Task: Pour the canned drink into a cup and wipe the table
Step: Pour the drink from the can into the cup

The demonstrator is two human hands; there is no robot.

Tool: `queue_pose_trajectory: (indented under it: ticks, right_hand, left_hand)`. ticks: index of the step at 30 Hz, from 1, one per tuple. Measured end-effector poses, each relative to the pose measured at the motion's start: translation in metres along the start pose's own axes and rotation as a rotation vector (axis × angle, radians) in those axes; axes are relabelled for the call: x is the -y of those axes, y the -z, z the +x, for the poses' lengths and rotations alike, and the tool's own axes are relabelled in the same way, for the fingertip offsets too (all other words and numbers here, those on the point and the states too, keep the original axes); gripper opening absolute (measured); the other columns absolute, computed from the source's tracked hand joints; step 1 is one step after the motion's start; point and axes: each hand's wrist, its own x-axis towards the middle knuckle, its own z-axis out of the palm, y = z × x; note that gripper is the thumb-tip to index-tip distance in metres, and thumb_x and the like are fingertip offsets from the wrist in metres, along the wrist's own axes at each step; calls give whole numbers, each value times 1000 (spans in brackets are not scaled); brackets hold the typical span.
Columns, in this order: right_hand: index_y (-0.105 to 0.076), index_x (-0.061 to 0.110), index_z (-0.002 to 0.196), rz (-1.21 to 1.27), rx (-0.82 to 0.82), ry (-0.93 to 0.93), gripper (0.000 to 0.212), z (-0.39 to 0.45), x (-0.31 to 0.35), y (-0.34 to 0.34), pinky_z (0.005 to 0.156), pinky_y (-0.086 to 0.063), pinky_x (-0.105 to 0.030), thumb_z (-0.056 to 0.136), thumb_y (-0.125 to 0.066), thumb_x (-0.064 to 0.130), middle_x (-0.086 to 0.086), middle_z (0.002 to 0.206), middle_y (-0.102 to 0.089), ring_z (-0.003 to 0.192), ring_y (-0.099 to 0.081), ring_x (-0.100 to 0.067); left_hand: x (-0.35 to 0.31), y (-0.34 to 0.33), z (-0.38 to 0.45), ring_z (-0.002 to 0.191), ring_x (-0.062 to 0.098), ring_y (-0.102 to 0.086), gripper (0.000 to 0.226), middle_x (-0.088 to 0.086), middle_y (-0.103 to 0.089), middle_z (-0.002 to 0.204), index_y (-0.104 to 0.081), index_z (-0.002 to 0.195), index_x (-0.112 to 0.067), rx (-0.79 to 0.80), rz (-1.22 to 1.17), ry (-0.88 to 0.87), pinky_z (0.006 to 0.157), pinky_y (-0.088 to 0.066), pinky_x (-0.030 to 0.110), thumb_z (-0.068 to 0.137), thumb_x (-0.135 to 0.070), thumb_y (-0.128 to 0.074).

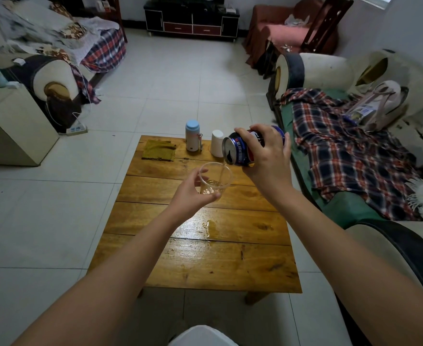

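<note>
A blue drink can [240, 148] is tipped on its side just right of the frame's centre, its open top facing left and down. A thin amber stream runs from it into a clear plastic cup [215, 177] held just below and to its left, above the middle of a wooden table [205, 265]. A little amber liquid sits in the bottom of the cup.

The right hand [268, 156] grips the can from above, fingers and thumb curled round its body. The left hand [193, 193] holds the cup low down, thumb and fingers wrapped round its base.

On the tabletop nearer the camera, below the cup, lies a small amber puddle [211, 227]. At the table's far edge, a folded olive cloth [158, 151] lies flat at the left; right of it stands a white bottle with a blue lid [193, 136], then an upturned white cup [217, 143] just beside the can.

A sofa with a plaid blanket [350, 156] fills the right of the frame, and pale tiled floor [55, 208] surrounds the table.
</note>
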Motion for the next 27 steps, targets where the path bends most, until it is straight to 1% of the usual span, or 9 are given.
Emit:
queue_pose_trajectory:
  ticks: [7, 11, 16, 23, 27]
  right_hand:
    - [-51, 24, 126, -12, -7, 13, 65, -2, -1, -1, 105, -10, -59, 68, -76, 9, -12, 123, -51, 121, -44, -31]
    - [-51, 23, 126, -22, -4, 23, 65, -4, -1, -1, 105, -11, -60, 68, -76, 10, -12, 123, -51, 121, -44, -31]
    - [-50, 24, 126, -37, -9, 34, 66, -5, -2, -2, 104, -13, -61, 67, -77, 10, -12, 123, -52, 121, -45, -32]
    - [-49, 24, 127, -54, -1, 46, 66, -6, -4, -3, 105, -13, -60, 69, -76, 11, -12, 124, -51, 122, -43, -32]
    - [-49, 25, 127, -61, -1, 53, 66, -6, -5, -3, 105, -13, -60, 68, -77, 11, -12, 124, -51, 122, -43, -32]
  left_hand:
    - [0, -1, -2, 112, 18, -52, 67, -2, -55, 115, -45, 126, -23, 4, -8, 8, 97, -47, 46, 69, -18, -79]
    - [-1, -2, -2, 113, 19, -51, 65, -2, -54, 115, -45, 125, -22, 4, -10, 7, 96, -48, 44, 69, -17, -78]
    - [-1, -4, -2, 112, 20, -52, 65, -1, -54, 115, -45, 125, -21, 13, -22, 15, 96, -48, 47, 69, -15, -78]
    - [-4, -6, -3, 109, 18, -52, 63, -3, -54, 112, -45, 124, -18, 13, -19, 2, 95, -49, 45, 70, -12, -78]
    - [-3, -7, -2, 111, 18, -52, 63, -4, -54, 114, -46, 123, -20, 17, -6, -2, 95, -49, 46, 69, -14, -79]
